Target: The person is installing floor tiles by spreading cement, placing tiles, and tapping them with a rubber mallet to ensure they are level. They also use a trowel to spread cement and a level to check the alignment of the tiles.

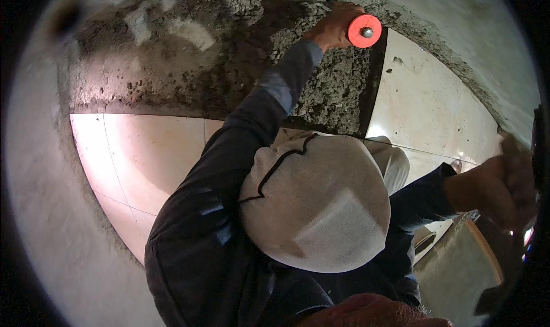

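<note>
Bulging up closest is beige cloth (321,206) with a black cord, dark sleeves (246,129) to either side. Out by the rim sits the right hand (492,190), dim and blurred; I can't tell whether its grip is apart or together. Farther off, the left hand (338,28) has its grip clamped, it seems, on a red disc (357,30) (a metal knob sits at its centre), just beside the far corner of a pale tile (427,95). I'd call this work at the edge of the rough mortar (338,89); the next move calls for a steady hold, clear of the tile. Beyond curves a grey wall (487,23).
</note>
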Available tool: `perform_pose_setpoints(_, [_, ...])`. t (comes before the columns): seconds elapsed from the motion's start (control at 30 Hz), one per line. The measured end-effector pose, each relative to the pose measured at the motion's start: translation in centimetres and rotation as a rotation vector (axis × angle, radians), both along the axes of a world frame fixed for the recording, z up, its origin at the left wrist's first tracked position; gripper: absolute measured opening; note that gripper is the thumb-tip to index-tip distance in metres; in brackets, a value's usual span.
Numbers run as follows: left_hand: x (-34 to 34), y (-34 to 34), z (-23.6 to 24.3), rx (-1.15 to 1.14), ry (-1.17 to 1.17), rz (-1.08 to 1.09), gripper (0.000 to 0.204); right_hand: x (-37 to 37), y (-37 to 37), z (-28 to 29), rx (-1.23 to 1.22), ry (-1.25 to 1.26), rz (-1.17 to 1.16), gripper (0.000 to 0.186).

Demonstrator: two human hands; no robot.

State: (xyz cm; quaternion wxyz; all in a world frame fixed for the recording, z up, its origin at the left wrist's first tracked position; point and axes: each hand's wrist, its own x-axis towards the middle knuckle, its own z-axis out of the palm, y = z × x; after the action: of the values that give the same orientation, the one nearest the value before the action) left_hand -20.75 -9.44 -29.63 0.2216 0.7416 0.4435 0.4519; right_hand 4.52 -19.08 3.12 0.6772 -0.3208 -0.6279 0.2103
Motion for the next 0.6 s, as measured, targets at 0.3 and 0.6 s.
perform_pose_setpoints(0.3, [-0.9, 1.0, 2.8, 0.203, -0.045, 0.065, 0.046, -7.7, -9.3, -23.6, -1.202, 0.013, 0.158, 0.025])
perform_pose_setpoints(0.6, [-2.4, -1.0, 0.5, 0.164, 0.031, 0.158, 0.045, 0.3, -0.2, -4.9, -0.107, 0.035, 0.059, 0.010])
